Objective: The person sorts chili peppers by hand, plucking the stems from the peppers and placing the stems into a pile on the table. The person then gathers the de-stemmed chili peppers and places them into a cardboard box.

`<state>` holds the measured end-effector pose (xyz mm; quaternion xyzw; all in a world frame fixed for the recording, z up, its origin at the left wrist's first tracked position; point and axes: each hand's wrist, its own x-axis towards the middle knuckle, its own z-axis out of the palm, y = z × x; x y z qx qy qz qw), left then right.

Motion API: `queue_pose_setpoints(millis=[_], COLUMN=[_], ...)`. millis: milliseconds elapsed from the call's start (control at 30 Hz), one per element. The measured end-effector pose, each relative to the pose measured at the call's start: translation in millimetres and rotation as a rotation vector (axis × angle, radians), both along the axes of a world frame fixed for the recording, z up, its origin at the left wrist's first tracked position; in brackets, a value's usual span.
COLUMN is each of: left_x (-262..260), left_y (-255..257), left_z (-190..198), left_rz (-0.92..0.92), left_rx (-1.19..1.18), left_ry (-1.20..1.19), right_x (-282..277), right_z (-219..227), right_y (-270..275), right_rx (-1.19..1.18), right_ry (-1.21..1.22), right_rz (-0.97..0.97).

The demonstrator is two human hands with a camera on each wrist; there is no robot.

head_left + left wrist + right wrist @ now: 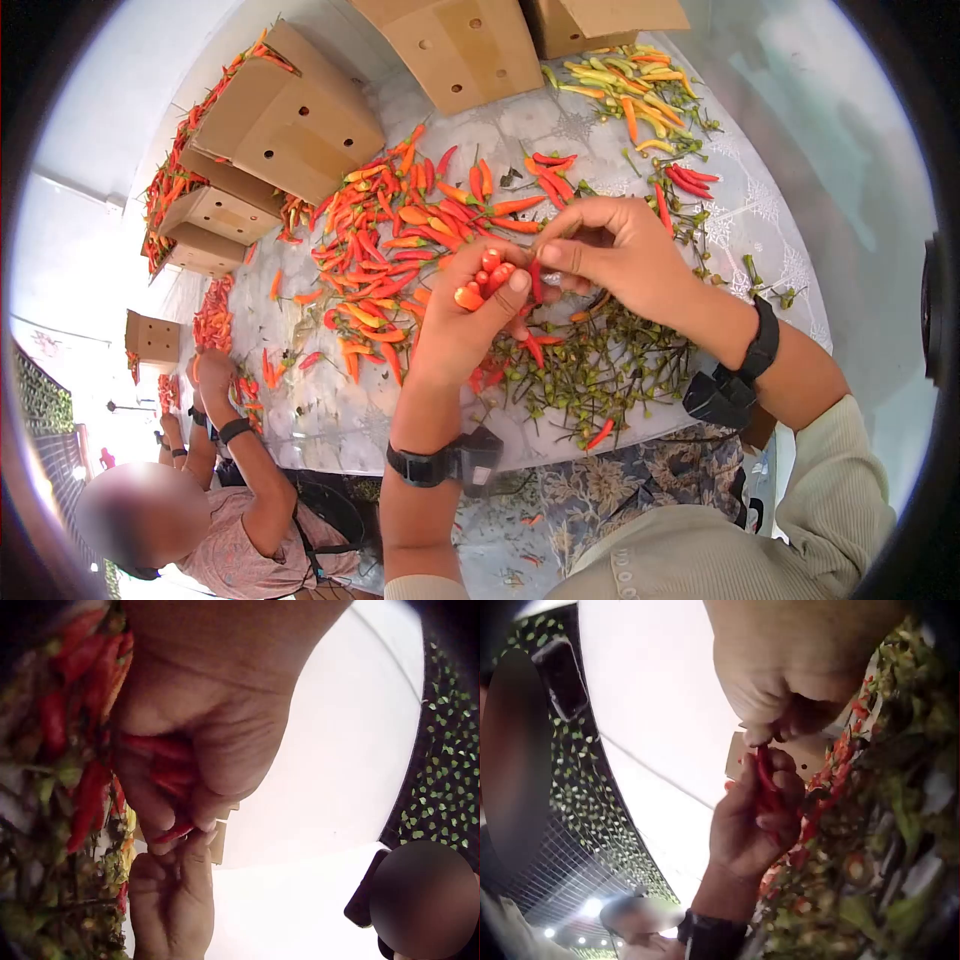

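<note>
My left hand (462, 325) clenches a bunch of red chilies (487, 280) above the table (330, 420) | my right hand (610, 255) pinches one chili's (535, 283) top, touching the left fingertips | discarded stems (600, 370) heaped just beneath

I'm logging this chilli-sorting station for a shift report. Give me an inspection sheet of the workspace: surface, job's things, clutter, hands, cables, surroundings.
Surface: table under a pale patterned cover, mostly strewn with produce.
Job's things: bunch of red chillies held in the left hand; big loose pile of red and orange chillies behind the hands.
Clutter: heap of pulled green stems under the hands; yellow-green chillies at the far right; cardboard boxes with holes along the far edge.
Hands: left hand grips the bunch; right hand pinches at one chilli's tip.
Cables: nothing seen.
Surroundings: a second person working at the left end of the table.
</note>
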<state>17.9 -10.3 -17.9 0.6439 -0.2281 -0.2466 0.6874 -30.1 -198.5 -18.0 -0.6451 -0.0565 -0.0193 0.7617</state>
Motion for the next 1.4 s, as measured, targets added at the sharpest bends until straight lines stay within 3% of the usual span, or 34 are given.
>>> queue_pose_setpoints(millis=[133, 233, 533, 633, 733, 833, 967, 1067, 1167, 1400], left_x=[-1.2, -1.3, -3.7, -4.0, -2.0, -2.2, 3.9, 2.0, 4.3, 7.8], left_y=[-2.4, -2.6, 0.4, 0.8, 3.9, 5.2, 8.8, 4.6, 7.9, 12.6], left_z=[3.5, 3.0, 8.7, 7.2, 7.6, 9.3, 2.5, 6.2, 6.3, 4.3], left_rz=[-0.036, -0.061, -0.102, -0.112, -0.117, -0.017, 0.092, 0.152, 0.132, 0.102], left_rx=[-0.023, -0.024, -0.012, -0.035, -0.062, -0.186, -0.381, -0.409, -0.371, -0.293], left_ry=[0.046, 0.047, 0.125, 0.152, 0.173, 0.200, 0.266, 0.330, 0.322, 0.354], right_x=[-1.5, -2.6, 2.7, 5.1, 2.3, 7.5, 8.4, 14.7, 19.4, 20.5], right_z=[-3.8, -1.9, -7.7, -11.0, -6.2, -6.9, -2.3, -17.0, -20.4, -33.1], right_y=[6.5, 1.5, -3.1, -1.0, 2.9, -7.9, -20.4, -24.2, -22.3, -23.0], right_rx=[-0.206, -0.306, -0.227, -0.075, 0.150, 0.115, -0.657, -1.071, -1.151, -1.280], right_ry=[-0.255, -0.244, -0.026, 0.040, 0.049, 0.003, -0.173, -0.505, -0.516, -0.587], right_rz=[-0.139, -0.099, 0.054, 0.111, 0.028, -0.036, -0.141, -0.334, -0.452, -0.374])
